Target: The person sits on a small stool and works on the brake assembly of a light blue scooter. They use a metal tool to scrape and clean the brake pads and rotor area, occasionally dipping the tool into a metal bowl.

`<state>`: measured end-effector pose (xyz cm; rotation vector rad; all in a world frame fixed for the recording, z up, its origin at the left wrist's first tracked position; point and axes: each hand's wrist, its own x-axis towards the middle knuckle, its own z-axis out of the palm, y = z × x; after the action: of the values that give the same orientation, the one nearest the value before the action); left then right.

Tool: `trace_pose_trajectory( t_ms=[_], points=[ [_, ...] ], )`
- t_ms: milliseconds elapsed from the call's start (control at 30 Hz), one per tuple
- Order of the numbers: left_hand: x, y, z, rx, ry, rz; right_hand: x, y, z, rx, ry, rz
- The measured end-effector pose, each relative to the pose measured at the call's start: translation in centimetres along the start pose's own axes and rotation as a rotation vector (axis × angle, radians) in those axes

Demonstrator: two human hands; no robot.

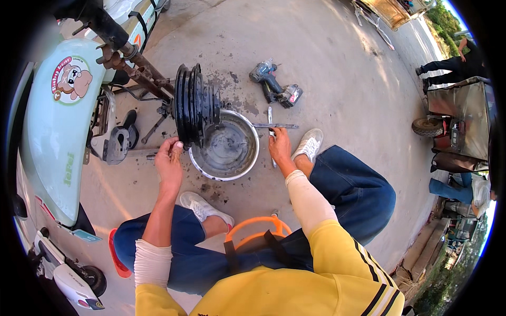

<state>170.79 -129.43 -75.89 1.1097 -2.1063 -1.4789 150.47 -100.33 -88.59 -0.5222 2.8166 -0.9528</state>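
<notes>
I sit low on the concrete in front of a pale green scooter (pixel 50 131). Its black wheel hub (pixel 192 105) hangs bare on the axle, over a round metal basin (pixel 250 152) with dirty liquid in it. My left hand (pixel 169 158) rests at the lower edge of the hub, fingers closed on a small part I cannot make out. My right hand (pixel 279 145) reaches down to the ground beside the basin and touches a metal cross wrench (pixel 274 126) lying there.
A cordless impact driver (pixel 274 84) lies on the concrete beyond the basin. An orange hoop-shaped stool frame (pixel 258 229) sits between my legs. A cart with a small wheel (pixel 453 126) stands at the right, with other people near it.
</notes>
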Motion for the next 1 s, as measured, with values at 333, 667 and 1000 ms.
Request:
trace_pose_trajectory(
  t_ms=[333, 667, 1000],
  points=[
    [-0.1, 1.9, -0.3, -0.021, 0.004, -0.063, 5.4, 6.4, 5.9, -0.482, -0.201, -0.063],
    [0.5, 1.7, 0.0, 0.005, 0.012, -0.107, 6.9, 4.4, -0.3, -0.056, -0.127, 0.194],
    [0.9, 3.2, 1.1, 0.302, 0.055, -0.040, -2.2, -14.7, -8.9, 0.549, -0.119, 0.011]
  ],
)
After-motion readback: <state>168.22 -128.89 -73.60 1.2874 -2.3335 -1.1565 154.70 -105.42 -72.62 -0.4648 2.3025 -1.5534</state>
